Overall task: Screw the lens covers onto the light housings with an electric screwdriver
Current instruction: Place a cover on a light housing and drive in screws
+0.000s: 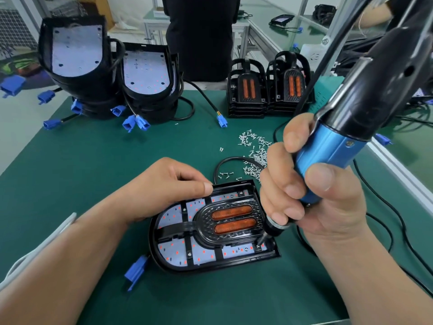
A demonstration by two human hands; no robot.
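At the far left two stacks of bare light housings (77,66) stand on the green mat (93,148), their blue connectors (134,124) trailing toward the front, probably parked there as the supply still to be fitted. Nearer, the left hand (168,191) lies over the far rim of the light housing (178,263) being worked, thumb on the edge and fingers curled behind it in what looks like a pinch, likely to stop the part turning under the driver. That housing lies flat at the middle of the mat, its own connector (137,270) off the near-left corner, with the lens cover (232,219) seated inside it, amber strips up. Just beyond is a loose heap of screws (255,151), within easy reach of either hand, and behind that the stacked lens covers (269,90). The right hand (311,200) is wrapped tight round the blue barrel of the electric screwdriver (339,146), tilted so the bit (261,242) meets the near-right corner hole, close against the housing wall with little room to lean. The mat is free in front and to the left; on the right the table edge (398,170) and trailing cables lie near.
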